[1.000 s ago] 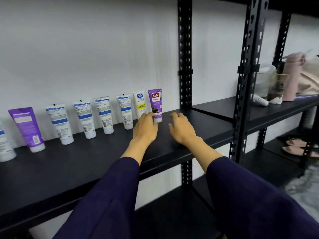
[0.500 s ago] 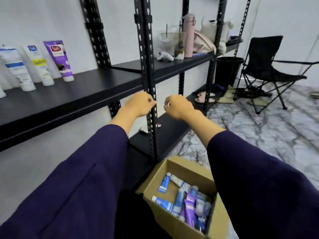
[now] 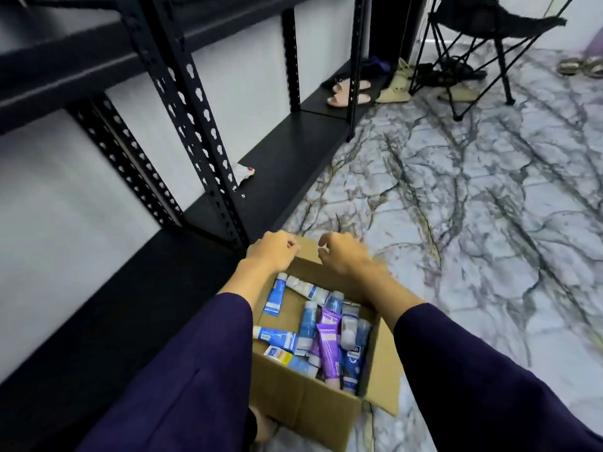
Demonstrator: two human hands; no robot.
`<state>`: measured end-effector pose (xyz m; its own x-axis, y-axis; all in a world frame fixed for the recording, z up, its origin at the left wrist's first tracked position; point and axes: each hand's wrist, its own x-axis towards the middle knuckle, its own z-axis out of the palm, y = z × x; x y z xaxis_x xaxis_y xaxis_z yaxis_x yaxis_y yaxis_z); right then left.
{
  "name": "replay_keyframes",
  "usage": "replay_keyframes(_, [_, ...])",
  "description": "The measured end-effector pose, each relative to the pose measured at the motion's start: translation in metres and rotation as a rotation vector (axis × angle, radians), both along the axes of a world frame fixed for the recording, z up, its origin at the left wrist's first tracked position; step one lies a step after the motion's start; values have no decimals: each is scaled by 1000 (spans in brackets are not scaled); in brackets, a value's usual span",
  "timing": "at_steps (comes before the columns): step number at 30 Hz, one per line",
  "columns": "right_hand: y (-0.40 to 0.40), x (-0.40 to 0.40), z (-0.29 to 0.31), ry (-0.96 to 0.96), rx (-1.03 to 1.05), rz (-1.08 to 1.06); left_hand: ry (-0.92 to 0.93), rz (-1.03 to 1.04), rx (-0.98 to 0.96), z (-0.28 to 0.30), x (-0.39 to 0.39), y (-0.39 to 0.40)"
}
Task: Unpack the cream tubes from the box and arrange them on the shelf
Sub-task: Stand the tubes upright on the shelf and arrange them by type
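Observation:
An open cardboard box (image 3: 303, 406) stands on the floor below me, beside the black shelf unit (image 3: 182, 102). Several cream tubes lie jumbled inside it, mostly blue and white (image 3: 275, 336), with a purple tube (image 3: 329, 345) among them. My left hand (image 3: 272, 252) and my right hand (image 3: 342, 257) hover over the box's far rim, side by side. Both have their fingers loosely curled and hold nothing. The tubes standing on the upper shelf are out of view.
The bottom shelf board (image 3: 287, 158) carries a small white wrapper (image 3: 243, 174) and pink sandals (image 3: 347, 91) farther back. A black folding chair (image 3: 483, 34) stands at the far right on the marble-patterned floor (image 3: 473, 223). A bare foot (image 3: 261, 425) shows under the box's near side.
My view has swung down from the upper shelf to the box. Both hands left the shelf, came down and now hang over the box's far edge.

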<state>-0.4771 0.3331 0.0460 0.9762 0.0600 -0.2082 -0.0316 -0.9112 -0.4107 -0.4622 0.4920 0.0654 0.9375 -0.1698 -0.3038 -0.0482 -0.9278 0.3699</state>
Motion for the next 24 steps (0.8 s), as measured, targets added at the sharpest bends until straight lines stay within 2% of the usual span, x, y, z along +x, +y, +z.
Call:
replay_keyframes(7, [5,6,-118,132,16,-37,127,62,-39,-120,11,13])
replay_keyframes(15, [32,21,-212,238,40,-50,246,200,-43,-229,16,47])
replay_keyframes(20, [44,39,-255,265,32,-59,177,241,-177,-272,23,57])
replay_keyframes(24, [51,56,-278,206,65,-61,120,276,-277,-299,33,55])
